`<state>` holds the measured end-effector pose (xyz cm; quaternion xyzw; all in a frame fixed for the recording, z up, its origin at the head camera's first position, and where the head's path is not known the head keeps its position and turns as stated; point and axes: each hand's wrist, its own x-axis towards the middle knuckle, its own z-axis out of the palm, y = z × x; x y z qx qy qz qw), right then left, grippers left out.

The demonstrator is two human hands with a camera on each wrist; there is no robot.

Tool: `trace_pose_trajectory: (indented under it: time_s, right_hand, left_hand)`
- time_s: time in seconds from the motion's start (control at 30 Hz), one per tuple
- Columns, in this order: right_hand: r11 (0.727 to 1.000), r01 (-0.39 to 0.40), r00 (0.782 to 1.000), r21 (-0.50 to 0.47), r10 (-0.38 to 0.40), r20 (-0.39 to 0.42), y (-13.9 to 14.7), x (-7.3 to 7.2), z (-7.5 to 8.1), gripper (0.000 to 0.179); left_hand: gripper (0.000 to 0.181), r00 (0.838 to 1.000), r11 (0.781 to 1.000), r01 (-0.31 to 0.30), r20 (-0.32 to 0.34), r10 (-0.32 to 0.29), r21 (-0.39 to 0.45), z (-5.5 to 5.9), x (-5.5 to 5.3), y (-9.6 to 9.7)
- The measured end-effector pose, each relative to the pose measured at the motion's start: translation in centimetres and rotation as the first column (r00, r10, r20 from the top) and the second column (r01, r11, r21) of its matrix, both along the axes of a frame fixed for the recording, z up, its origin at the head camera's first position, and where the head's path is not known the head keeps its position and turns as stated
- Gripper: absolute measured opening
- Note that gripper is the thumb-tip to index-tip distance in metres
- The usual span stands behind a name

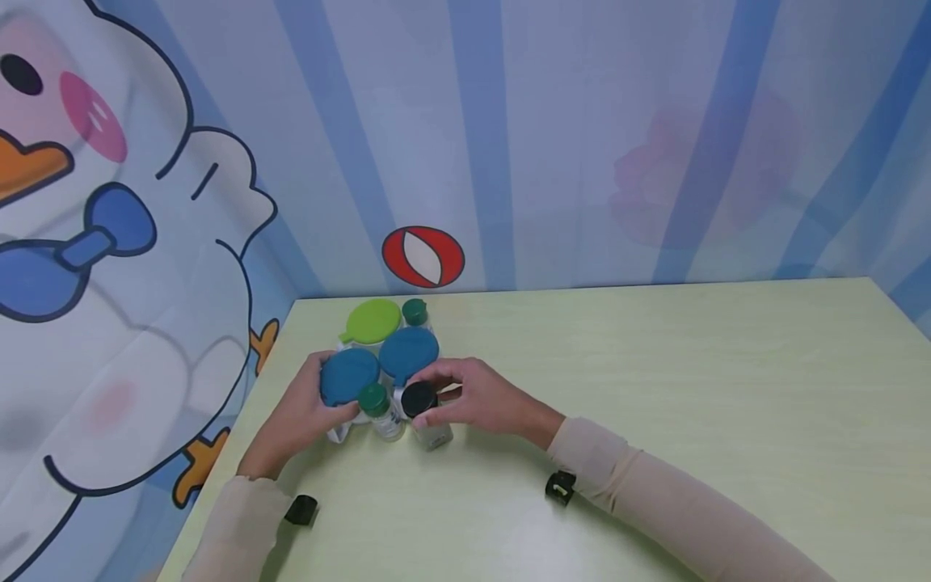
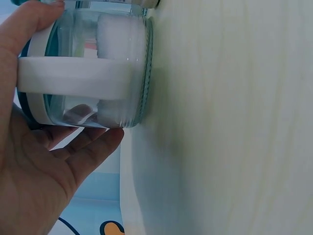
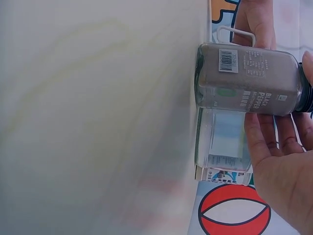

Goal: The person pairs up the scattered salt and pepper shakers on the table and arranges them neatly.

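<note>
A pale blue backdrop (image 1: 582, 145) with darker stripes stands behind everything, and a pale wood-toned surface (image 1: 655, 388) runs along its foot. A white cartoon duck (image 1: 109, 372) with a blue bow is printed at the left, and a red ball (image 1: 423, 257) shows beyond the far edge. Two beige sleeves (image 1: 698, 509) reach in from the near side. The left hand (image 1: 294, 420) grips a blue-lidded jar (image 1: 349, 376), its fingers and thumb set round opposite sides; the left wrist view shows clear glass, whitish contents and a white handle (image 2: 73, 77). The right hand (image 1: 476, 400) pinches a black pepper bottle (image 3: 249, 78) between thumb and fingers at its black cap, on the right of the cluster. The bottle is upright, though whether its base touches the surface cannot be told. Just beyond the gripped jar sit a second blue-lidded jar (image 1: 409, 352) and a lime-lidded jar (image 1: 372, 321). A green-capped bottle (image 1: 389, 424) stands between the two hands, near the left thumb; another small bottle (image 1: 414, 312) with a green cap is at the back. Each wrist bears a small black device (image 1: 560, 488).
</note>
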<state>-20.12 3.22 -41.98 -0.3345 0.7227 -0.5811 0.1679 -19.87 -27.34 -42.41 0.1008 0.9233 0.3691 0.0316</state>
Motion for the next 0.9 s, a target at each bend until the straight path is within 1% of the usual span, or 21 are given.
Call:
trace_pose_trajectory:
  time_s: [0.27,0.37,0.53,0.8,0.9]
  right_hand:
    - [1.000,0.004,1.000,0.015,-0.004,-0.005,-0.02,0.03,0.08,0.041]
    - [1.000,-0.003,1.000,0.021,0.003,0.005,0.00,0.10,0.18,0.041]
    - [0.999,-0.038,0.999,0.035,0.037,0.008,0.15,0.16,0.41,0.045]
    - [0.997,-0.066,0.997,0.035,0.065,0.030,0.48,-0.07,0.44,0.046]
    - [0.997,-0.079,0.997,0.023,0.078,0.028,0.54,-0.15,0.48,0.046]
  left_hand:
    - [0.087,1.000,1.000,-0.004,0.006,0.004,0.018,-0.06,0.16,0.08]
    - [0.089,1.000,1.000,-0.025,0.016,0.025,0.010,-0.10,0.26,0.19]
    - [0.094,0.997,0.998,-0.066,0.039,0.066,-0.007,-0.18,0.44,0.39]
    - [0.094,0.997,0.997,-0.071,0.028,0.070,0.019,-0.42,0.47,0.28]
    - [0.094,0.997,0.997,-0.081,0.016,0.081,0.015,-0.47,0.52,0.25]
